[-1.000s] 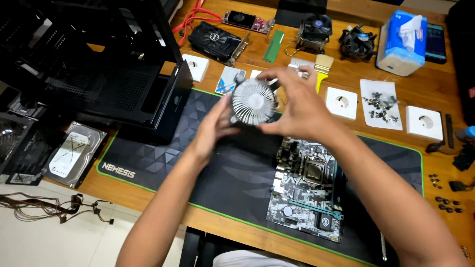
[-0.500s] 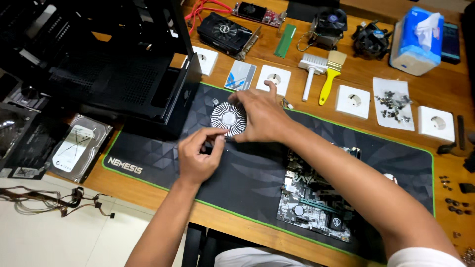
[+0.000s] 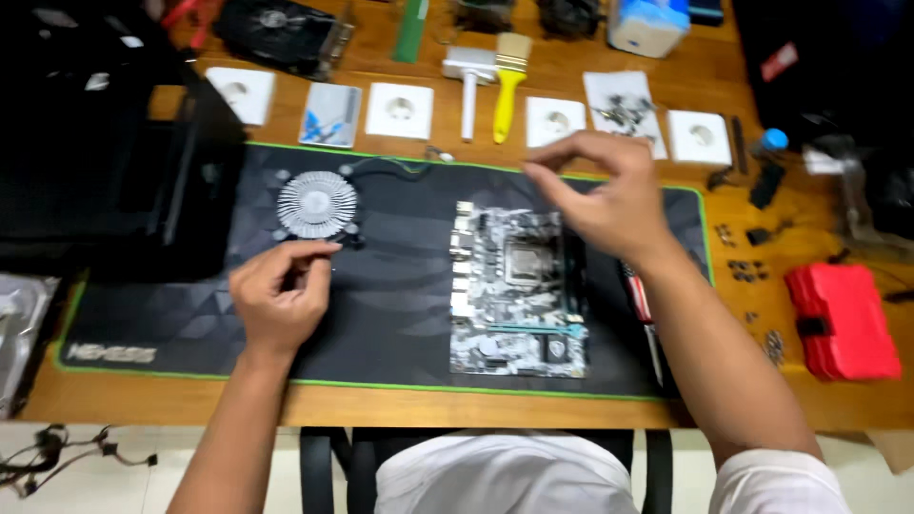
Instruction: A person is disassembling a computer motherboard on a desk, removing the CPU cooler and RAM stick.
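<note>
Black mat (image 3: 381,314) on surface, circuit board (image 3: 519,290) mid-mat, round cooler (image 3: 317,204) left. My right hand (image 3: 600,195) hovers over board, fingers loosely curled, empty; could bump the socket. My left hand (image 3: 278,295) half-closed, fingertips together, beside cooler.

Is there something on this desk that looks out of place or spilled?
Small dark screws lie loose on the bare wood right of the black mat, although white dishes stand behind it. The motherboard and round cooler lie flat on the mat.
</note>
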